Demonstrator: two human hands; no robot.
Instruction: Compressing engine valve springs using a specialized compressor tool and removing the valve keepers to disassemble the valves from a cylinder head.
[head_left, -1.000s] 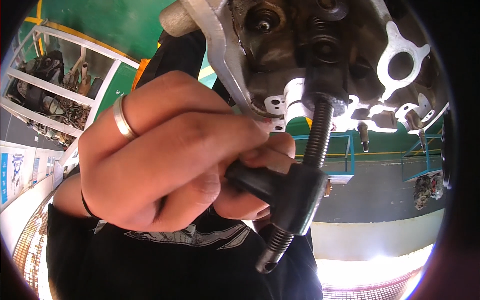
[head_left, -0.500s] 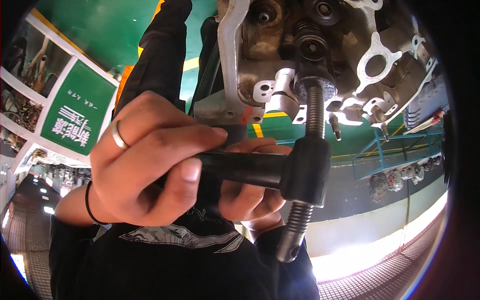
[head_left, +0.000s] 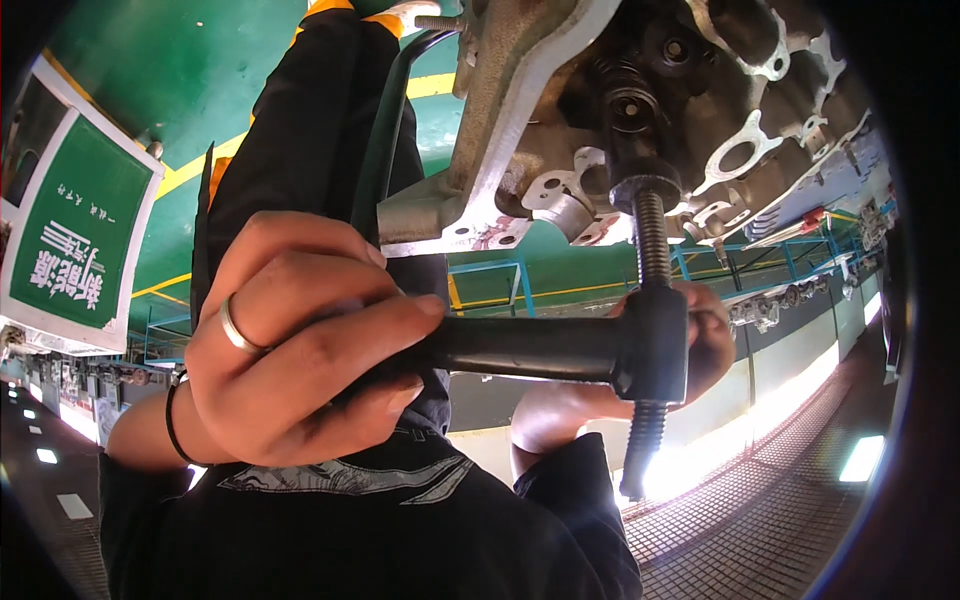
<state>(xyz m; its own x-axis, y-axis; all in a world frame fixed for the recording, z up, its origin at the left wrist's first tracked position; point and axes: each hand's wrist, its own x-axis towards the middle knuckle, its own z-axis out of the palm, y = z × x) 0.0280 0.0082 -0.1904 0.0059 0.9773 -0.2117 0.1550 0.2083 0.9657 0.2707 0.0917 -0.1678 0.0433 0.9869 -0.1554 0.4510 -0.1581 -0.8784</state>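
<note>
A black valve spring compressor (head_left: 540, 348) reaches across the middle, with its threaded screw (head_left: 653, 235) passing through a thick collar (head_left: 650, 345). The screw's upper end sits in a dark cup (head_left: 645, 183) against the valve side of a metal cylinder head (head_left: 470, 175). My left hand (head_left: 300, 345), with a ring on one finger, is wrapped round the left part of the compressor's arm. Behind the collar, my right hand (head_left: 712, 335) has its fingers curled against the collar's right side; the collar and screw hide part of it.
A bent black bar (head_left: 385, 120) runs up beside the cylinder head's left edge. Below are a green floor (head_left: 200, 60) with yellow lines, blue racks (head_left: 520, 285) holding parts, and a white-framed green sign board (head_left: 75, 225) at the left. Pale grating (head_left: 740, 500) spans the lower right.
My right hand has moved right, from beneath the compressor's arm to behind its collar. Collar and screw sit further right, the screw hangs straighter, and the cylinder head appears shifted and tilted.
</note>
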